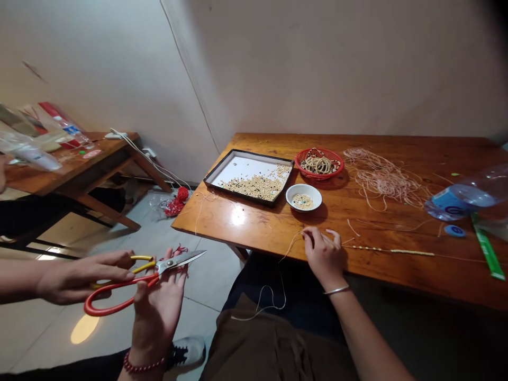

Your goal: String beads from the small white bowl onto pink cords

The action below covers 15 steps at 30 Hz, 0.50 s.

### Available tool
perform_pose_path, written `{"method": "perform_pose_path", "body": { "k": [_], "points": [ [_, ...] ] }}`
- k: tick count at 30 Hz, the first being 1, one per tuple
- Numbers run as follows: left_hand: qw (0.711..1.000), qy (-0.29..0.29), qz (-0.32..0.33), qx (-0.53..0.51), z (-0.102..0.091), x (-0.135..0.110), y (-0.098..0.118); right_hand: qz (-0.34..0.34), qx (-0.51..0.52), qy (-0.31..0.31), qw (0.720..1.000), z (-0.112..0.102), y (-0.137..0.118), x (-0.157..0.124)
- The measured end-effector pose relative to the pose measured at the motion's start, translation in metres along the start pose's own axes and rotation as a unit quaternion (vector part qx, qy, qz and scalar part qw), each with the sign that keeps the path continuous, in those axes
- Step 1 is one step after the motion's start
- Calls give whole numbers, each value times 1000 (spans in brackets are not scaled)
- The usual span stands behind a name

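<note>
Our one hand (323, 256) has a thin silver bangle (336, 290) at the wrist, and soft brown pants (257, 338) cover our legs.

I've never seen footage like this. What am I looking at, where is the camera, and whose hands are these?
There is no machine here. One camera worn on a person's head looks down at their bare hands, so this single view is theirs. Their right hand pinches a thin cord, with beads strung along it on a wooden table. Their left hand, it seems, wears a red bead bracelet and stands open behind red-handled scissors. A second hand from the left edge, probably a co-worker's, holds them. The table also bears a black-rimmed tray of loose beads, a white bowl of beads, a red basket of strung beads, pale loose cords and a plastic water bottle.
</note>
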<state>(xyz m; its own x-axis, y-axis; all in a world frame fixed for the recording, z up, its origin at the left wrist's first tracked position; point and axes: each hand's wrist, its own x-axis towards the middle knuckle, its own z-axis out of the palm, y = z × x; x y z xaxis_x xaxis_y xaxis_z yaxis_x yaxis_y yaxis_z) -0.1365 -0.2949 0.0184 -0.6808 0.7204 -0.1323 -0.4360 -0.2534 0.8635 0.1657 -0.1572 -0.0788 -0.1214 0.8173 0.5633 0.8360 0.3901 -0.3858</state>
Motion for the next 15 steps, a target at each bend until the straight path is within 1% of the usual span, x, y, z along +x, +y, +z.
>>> {"method": "perform_pose_path", "body": {
  "k": [2,4,5,6,7,9,11,13,15],
  "points": [
    [999,38,4,-15,4,5,-6,0,6,2,1000,0,-1,1],
    [996,85,31,-15,8,9,-13,5,15,2,1000,-1,-2,2],
    [994,95,50,-8,10,10,-17,9,19,-1,1000,-1,-3,3],
    [994,89,63,5,14,10,-21,12,22,-8,1000,-2,-4,4],
    [994,74,72,19,18,9,-26,16,24,-20,999,-2,-5,6],
    [996,22,58,61,30,3,-35,20,25,-53,998,-4,-6,11],
    [993,-23,49,107,46,-2,-46,24,21,-78,996,-5,-7,17],
    [980,-88,80,159,65,-5,-55,25,15,-95,995,-5,-7,24],
    [962,-158,97,201,88,-3,-62,24,11,-106,994,-5,-6,30]
  ]
}}
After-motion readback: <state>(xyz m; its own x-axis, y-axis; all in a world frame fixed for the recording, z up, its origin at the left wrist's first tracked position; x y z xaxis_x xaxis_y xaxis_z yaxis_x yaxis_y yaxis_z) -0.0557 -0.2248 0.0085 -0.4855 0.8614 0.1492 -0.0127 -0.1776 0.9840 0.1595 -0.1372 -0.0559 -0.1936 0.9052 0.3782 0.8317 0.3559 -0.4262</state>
